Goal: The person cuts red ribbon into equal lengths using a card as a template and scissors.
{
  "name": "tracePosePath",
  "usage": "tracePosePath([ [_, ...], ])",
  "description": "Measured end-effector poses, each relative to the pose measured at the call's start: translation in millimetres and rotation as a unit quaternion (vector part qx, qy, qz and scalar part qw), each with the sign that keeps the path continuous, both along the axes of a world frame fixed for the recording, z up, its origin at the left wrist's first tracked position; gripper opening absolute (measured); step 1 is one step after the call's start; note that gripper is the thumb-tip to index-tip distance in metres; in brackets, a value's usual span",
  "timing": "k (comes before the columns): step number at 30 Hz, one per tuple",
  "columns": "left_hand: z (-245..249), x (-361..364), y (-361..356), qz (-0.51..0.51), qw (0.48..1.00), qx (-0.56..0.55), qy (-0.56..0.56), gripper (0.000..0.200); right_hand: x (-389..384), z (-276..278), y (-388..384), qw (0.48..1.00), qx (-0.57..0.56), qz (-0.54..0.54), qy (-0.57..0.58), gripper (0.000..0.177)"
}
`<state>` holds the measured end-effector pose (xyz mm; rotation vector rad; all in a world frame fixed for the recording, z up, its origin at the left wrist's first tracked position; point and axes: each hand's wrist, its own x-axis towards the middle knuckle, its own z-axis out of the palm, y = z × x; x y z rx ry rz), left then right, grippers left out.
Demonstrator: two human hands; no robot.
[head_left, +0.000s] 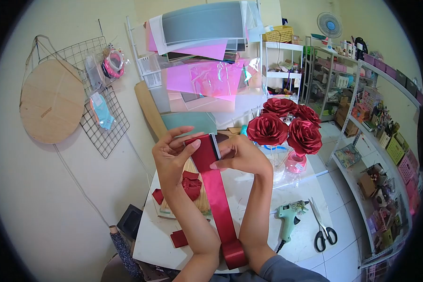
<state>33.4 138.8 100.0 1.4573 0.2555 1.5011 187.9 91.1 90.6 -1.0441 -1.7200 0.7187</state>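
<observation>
A wide red satin ribbon [217,188] runs from between my hands down to its roll [234,254] by my forearms. My left hand [173,149] grips the ribbon's upper end, thumb on top and fingers behind. On the other side my right hand [244,154] pinches the ribbon's right edge with thumb and fingers. Between the hands, a flat straight piece with a pale edge [216,145] lies along the ribbon; its kind is unclear. Below my left hand, folded red ribbon pieces [191,187] rest on a bundle of thin sticks [201,207], partly hidden by my forearm.
Red ribbon roses [268,130] stand at the back right beside a pink roll [296,162]. A green glue gun [288,221] and black-handled scissors [322,230] lie on the white table [258,192]. Another red piece [179,238] is at left. Shelves [362,127] line the right side.
</observation>
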Motion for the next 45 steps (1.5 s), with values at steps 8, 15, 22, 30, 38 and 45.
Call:
tracePosePath([
  [8, -0.6, -18.5, -5.0, -0.139, 0.972, 0.129, 0.139, 0.032, -1.4, 2.1, 4.0, 0.986, 0.124, -0.101, 0.041, 0.019],
  [15, 3.7, -11.2, -7.6, -0.076, 0.969, 0.065, 0.227, 0.041, -7.1, 13.5, -4.7, 0.971, 0.159, -0.131, 0.117, 0.028],
  [22, 0.6, -6.1, -7.3, -0.051, 0.984, 0.087, 0.145, 0.062, -3.7, 10.1, -1.8, 0.952, 0.222, -0.139, 0.155, 0.029],
  [30, -1.9, -6.6, -1.5, -0.138, 0.974, -0.03, 0.175, 0.062, -8.6, 13.2, -5.0, 0.959, 0.197, -0.15, 0.139, 0.029],
  [38, -4.3, -7.3, 2.3, -0.093, 0.976, -0.014, 0.195, 0.044, -4.5, 10.2, -3.2, 0.962, 0.198, -0.123, 0.144, 0.027],
  [45, -3.4, -2.1, 2.0, -0.07, 0.981, -0.021, 0.179, 0.033, 2.6, 11.9, -16.9, 0.973, 0.081, 0.002, 0.218, 0.034],
])
